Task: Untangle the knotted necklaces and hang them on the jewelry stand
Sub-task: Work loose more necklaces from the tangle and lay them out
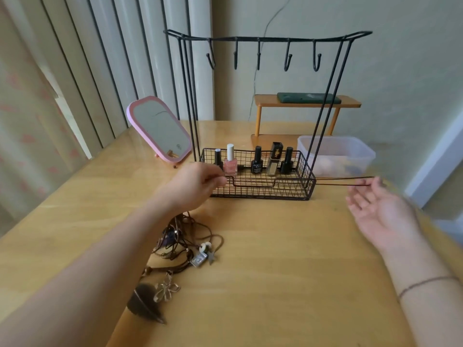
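Looking from the left, I see the knotted necklaces (175,249) heaped on the wooden table (288,271), just beneath my left forearm: thin brown cords snarled together, with a flower charm (166,288), a dark feather pendant (145,305) and a small silver tag (198,259) splayed at the near edge. My left hand (193,187) hovers above that heap, its fingertips pinched on one end of a black cord (338,180) that runs taut across the front of the jewelry stand (263,171). Further right, my right hand (378,209) lies palm up with the fingers mostly spread, the cord's far end caught at its fingertips. All five hooks (260,56) look bare. I judge these cords to be light, limp and prone to cinching tighter if tugged, so I would grip near a knot and loosen loops rather than pull on pendants; the feather looks delicate. For hanging, I would take the cord at mid-loop and drape it there.
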The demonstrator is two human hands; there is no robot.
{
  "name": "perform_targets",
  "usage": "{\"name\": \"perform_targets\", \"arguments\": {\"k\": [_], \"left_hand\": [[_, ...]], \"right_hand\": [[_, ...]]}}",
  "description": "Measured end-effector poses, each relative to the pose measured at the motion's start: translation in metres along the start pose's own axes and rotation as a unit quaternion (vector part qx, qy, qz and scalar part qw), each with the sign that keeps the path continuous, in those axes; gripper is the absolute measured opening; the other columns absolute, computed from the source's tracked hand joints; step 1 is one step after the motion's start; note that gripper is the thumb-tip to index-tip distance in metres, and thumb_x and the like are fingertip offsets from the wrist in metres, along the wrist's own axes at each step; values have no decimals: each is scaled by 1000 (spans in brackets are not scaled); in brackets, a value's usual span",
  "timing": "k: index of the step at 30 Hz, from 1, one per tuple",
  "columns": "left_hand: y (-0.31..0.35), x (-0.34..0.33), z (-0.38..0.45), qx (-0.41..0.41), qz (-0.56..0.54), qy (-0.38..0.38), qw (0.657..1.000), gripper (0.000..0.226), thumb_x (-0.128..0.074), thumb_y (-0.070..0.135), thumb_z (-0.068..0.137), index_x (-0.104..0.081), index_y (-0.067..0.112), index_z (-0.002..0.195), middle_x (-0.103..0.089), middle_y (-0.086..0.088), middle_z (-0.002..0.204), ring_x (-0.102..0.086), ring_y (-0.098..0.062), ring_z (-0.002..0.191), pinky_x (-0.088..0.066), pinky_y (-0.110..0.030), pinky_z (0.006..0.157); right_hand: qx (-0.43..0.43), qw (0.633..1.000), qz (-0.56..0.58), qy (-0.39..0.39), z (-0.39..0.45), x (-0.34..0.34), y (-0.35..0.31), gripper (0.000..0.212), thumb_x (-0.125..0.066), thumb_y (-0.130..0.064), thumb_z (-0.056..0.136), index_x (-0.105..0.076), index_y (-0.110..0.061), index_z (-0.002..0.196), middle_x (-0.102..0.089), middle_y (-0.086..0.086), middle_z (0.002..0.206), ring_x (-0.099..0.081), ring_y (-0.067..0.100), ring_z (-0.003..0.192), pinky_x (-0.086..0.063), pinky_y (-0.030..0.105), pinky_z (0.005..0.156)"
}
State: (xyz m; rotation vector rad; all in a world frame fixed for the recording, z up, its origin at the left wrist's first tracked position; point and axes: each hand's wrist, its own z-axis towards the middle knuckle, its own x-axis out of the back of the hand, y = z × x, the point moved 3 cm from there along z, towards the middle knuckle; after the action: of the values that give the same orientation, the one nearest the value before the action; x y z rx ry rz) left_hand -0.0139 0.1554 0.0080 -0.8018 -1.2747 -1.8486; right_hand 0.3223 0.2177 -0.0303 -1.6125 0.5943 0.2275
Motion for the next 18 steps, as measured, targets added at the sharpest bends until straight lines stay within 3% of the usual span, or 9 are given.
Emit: {"name": "perform_targets", "arguments": {"k": [2, 4, 7, 9, 13, 18], "left_hand": [[-7, 3, -3, 6, 23, 18, 1000, 12, -62, 20, 97, -71, 18, 89, -61, 12, 72, -57, -6, 66, -49, -30, 65], [-14, 4, -8, 17, 81, 6, 997, 11, -64, 20, 95, -75, 20, 94, -67, 10, 84, -58, -10, 72, -52, -30, 72], [-28, 9, -18, 84, 123, 18, 989, 18, -68, 24, 92, -77, 23, 107, -72, 7, 100, -61, -12, 83, -52, -28, 78], [-39, 13, -24, 140, 75, 39, 987, 17, -72, 21, 89, -77, 22, 105, -71, 6, 97, -62, -10, 83, -50, -25, 78], [-56, 11, -29, 202, 26, 53, 978, 13, -75, 17, 85, -78, 21, 97, -74, 1, 98, -63, -10, 84, -48, -22, 77], [-59, 14, -35, 203, 14, 80, 976, 13, -71, 26, 89, -73, 21, 101, -69, 6, 96, -62, -11, 89, -44, -23, 74]], "right_hand": [[79, 975, -200, 56, 2, 4, 5, 24, -49, -29, 105, -62, -20, 87, -65, -5, 89, -55, 14, 86, -44, 30, 80], [149, 906, -383, 102, 1, 7, 7, 16, -57, -30, 101, -68, -20, 97, -68, 6, 102, -57, 25, 99, -46, 34, 88], [152, 799, -573, 99, -5, 3, 12, 21, -61, -37, 97, -73, -20, 103, -67, 15, 115, -44, 37, 123, -37, 43, 101], [134, 760, -629, 92, -10, -2, 12, 22, -61, -41, 96, -73, -23, 103, -64, 10, 125, -36, 35, 128, -29, 43, 105], [124, 731, -666, 83, -12, -3, 12, 25, -61, -45, 95, -73, -26, 106, -62, 7, 131, -34, 33, 130, -26, 41, 106], [132, 724, -671, 90, -14, -6, 13, 20, -64, -44, 93, -73, -28, 102, -62, 6, 130, -35, 32, 129, -26, 41, 105]]}}
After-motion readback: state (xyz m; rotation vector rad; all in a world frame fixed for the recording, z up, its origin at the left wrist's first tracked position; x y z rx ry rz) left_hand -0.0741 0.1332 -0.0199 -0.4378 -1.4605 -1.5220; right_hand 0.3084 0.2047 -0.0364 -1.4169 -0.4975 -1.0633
